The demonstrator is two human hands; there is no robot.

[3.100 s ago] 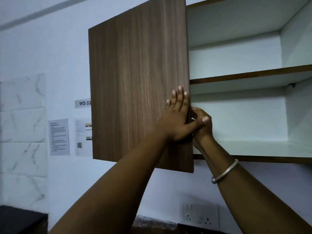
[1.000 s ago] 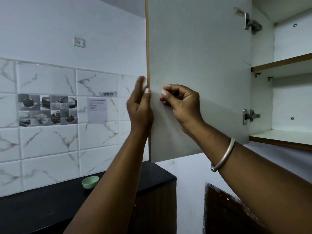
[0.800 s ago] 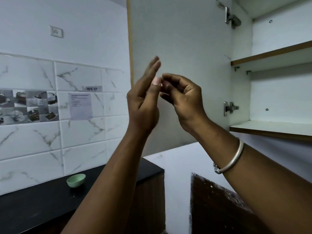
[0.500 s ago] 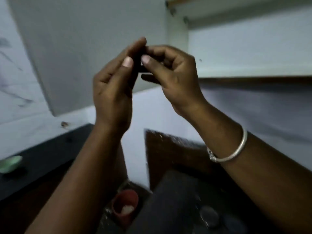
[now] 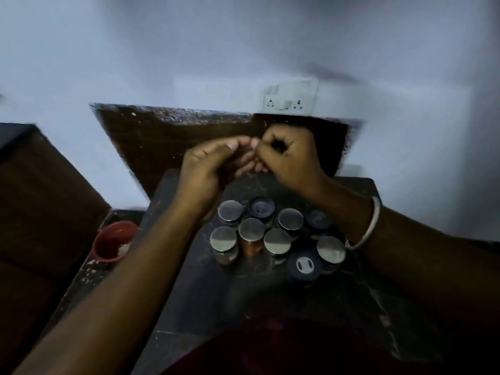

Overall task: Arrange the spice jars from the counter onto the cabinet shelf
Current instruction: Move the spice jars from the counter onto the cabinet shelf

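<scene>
both hands empty: left hand (image 5: 208,169) loosely cupped, right hand (image 5: 289,155) fisted, above spice jars (image 5: 270,234) on tabletop (image 5: 189,293). we'd grab near-edge jars first, upright, by body.

Jar lids (image 5: 251,229) — dull brushed metal

Left hand (image 5: 213,169) and right hand (image 5: 289,155) meet fingertip to fingertip above clustered spice jars (image 5: 270,234) on dark desk (image 5: 216,293), blurry.
</scene>
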